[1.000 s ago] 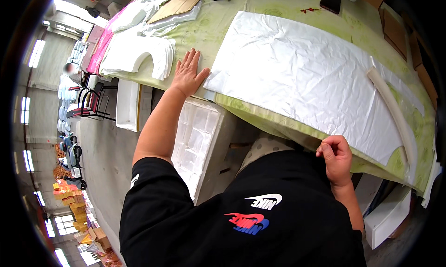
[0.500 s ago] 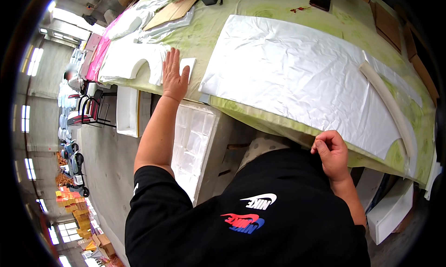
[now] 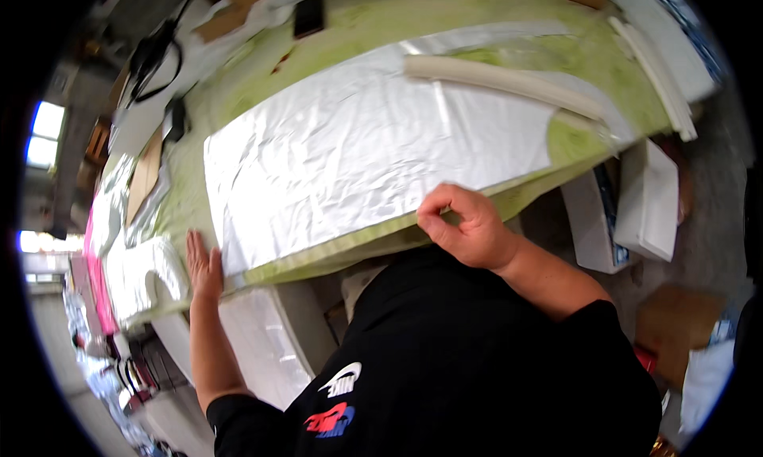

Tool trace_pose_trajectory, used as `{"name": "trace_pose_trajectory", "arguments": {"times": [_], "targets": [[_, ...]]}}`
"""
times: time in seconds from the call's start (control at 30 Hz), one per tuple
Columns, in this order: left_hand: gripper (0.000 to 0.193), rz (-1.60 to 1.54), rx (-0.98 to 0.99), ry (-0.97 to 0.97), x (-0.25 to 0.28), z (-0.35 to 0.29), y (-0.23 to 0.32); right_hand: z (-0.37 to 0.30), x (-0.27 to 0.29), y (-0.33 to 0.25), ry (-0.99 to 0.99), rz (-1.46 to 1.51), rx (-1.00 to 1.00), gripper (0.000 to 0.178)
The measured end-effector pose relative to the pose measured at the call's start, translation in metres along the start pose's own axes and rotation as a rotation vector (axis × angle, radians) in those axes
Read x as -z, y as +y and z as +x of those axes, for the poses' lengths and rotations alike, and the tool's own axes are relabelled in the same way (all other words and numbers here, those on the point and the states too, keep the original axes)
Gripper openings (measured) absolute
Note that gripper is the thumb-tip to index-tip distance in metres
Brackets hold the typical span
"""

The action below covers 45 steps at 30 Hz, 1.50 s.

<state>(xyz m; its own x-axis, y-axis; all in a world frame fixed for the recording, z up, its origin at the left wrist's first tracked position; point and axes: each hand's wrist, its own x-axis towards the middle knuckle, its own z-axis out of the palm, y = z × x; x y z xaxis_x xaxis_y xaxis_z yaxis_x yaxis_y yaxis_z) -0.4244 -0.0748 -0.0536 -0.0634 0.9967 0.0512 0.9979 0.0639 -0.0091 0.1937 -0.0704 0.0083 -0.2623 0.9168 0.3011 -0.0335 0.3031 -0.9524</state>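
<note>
A large white, shiny, wrinkled sheet (image 3: pixel 342 155) lies spread over a table with a green patterned cloth (image 3: pixel 568 143). My left hand (image 3: pixel 205 270) is flat with its fingers stretched out, at the table's near edge between the sheet's left end and a white wrapped piece with an arched cutout (image 3: pixel 131 278). Over the sheet's near edge is my right hand (image 3: pixel 469 226), its fingers curled and the thumb closed against the index finger. Whatever it pinches, if anything, is hidden. A long cream-coloured curved strip (image 3: pixel 505 83) rests across the sheet's right part.
A dark phone (image 3: pixel 309 17), a flat cardboard piece (image 3: pixel 145 179) and a black strap (image 3: pixel 151 60) lie toward the far left. White strips (image 3: pixel 656 79) are at the table's right end. White box-like containers (image 3: pixel 648 203) stand below, right; a cardboard box (image 3: pixel 675 330) is on the floor.
The view has swung to the right, so the table appears turned. My right hand has come up from the table edge over the sheet, still curled. My left hand stays flat and open.
</note>
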Motion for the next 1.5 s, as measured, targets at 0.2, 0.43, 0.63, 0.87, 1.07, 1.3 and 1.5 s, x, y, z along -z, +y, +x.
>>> {"name": "trace_pose_trajectory", "arguments": {"times": [0.2,0.43,0.63,0.87,1.07,1.3,1.5], "targets": [[0.076,-0.204,-0.008,0.409,0.012,0.020,0.006,0.036,0.148,-0.002,0.352,-1.161,0.340,0.042],[0.080,-0.719,-0.292,0.260,0.046,0.027,0.209,0.048,0.241,0.014,0.034,-1.404,-0.100,0.051],[0.068,-0.530,-0.426,0.047,0.066,0.036,0.337,0.008,0.242,-0.019,-0.114,-1.338,-0.205,0.069],[0.067,-0.429,-0.401,0.010,0.052,0.029,0.344,-0.026,0.198,-0.014,0.038,-0.714,-0.356,0.069],[0.067,-0.378,-0.365,-0.015,0.047,0.035,0.347,-0.052,0.104,0.006,0.126,-0.604,-0.102,0.059],[0.064,-0.353,-0.329,-0.023,0.061,0.034,0.347,-0.023,0.027,-0.023,0.125,-0.583,-0.299,0.051],[0.063,-0.347,-0.345,0.000,0.066,0.035,0.355,-0.029,0.019,-0.024,0.102,-0.586,-0.304,0.055]]}}
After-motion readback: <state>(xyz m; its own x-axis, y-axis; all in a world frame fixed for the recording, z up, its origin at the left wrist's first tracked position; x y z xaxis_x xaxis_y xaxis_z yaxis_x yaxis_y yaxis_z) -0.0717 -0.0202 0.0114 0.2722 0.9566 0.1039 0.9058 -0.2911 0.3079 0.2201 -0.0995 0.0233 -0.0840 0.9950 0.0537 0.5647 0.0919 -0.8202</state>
